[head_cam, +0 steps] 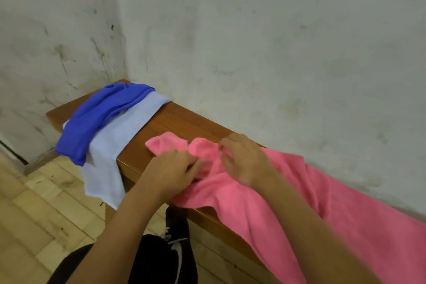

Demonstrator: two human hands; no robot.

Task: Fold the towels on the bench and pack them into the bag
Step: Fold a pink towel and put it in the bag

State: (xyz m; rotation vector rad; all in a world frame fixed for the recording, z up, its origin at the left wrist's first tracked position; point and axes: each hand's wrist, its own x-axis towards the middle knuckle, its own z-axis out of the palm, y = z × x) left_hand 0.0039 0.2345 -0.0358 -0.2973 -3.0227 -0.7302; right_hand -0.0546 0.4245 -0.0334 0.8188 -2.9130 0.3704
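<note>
Both hands on pink towel point(322, 191)

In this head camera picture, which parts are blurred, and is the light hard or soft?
Head view: the right hand and its forearm are smeared by motion blur; the left hand is only slightly soft. The pink towel, dark blue towel and bench show little fine texture. The light is soft and even, without glare or hard shadows. The wide lens bends the wall corner.

three towels, pink towel point(288, 191), pale blue towel point(119, 140), dark blue towel point(92, 120), one bench point(184, 122), two hands
</note>
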